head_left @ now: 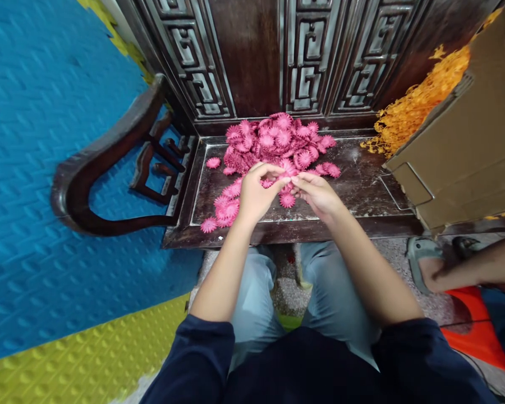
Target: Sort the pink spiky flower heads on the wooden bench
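You've got pink fabric-like flower heads with frilled petals (278, 143), matt, on a dark carved wooden chair seat (353, 185), glossy varnish, scuffed and dusty. Blue foam floor mat (46, 140) looks ribbed, the yellow foam mat (88, 353) studded. Brown cardboard box (471, 140) matt. Orange plastic-looking sprigs (416, 104), fine and frilly.

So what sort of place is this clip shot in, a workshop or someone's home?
Probably a home used for hand piecework rather than a factory. The left hand and right hand work over a carved dark wooden chair serving as a bench, heaped with pink artificial flowers. Foam floor mats and a cardboard box of orange flowers sit alongside.
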`<action>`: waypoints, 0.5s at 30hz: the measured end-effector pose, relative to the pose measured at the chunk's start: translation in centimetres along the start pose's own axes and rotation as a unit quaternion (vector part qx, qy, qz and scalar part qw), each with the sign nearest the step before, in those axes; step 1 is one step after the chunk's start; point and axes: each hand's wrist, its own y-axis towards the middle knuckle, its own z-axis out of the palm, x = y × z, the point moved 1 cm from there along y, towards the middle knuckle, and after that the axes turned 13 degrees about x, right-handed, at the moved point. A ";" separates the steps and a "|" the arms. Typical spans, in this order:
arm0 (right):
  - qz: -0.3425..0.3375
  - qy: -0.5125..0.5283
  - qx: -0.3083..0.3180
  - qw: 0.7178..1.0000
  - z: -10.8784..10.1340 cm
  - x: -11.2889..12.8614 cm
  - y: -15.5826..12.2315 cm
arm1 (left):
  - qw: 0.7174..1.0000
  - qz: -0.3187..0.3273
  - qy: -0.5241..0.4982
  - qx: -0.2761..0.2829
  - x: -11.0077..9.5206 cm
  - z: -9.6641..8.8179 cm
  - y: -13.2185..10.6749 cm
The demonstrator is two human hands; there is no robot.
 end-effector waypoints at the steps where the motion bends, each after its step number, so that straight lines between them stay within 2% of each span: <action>1: -0.003 0.005 0.007 1.000 0.1 0.1 0.0 | 1.000 0.006 0.013 -0.007 0.0 -0.1 0.0; 6: -0.012 0.025 0.016 0.999 0.2 0.2 -0.2 | 0.998 0.051 0.038 -0.007 0.0 -0.4 -0.1; 15: -0.002 0.030 0.003 1.000 0.0 0.3 -0.5 | 0.999 0.041 -0.018 0.013 -0.2 -0.3 -0.1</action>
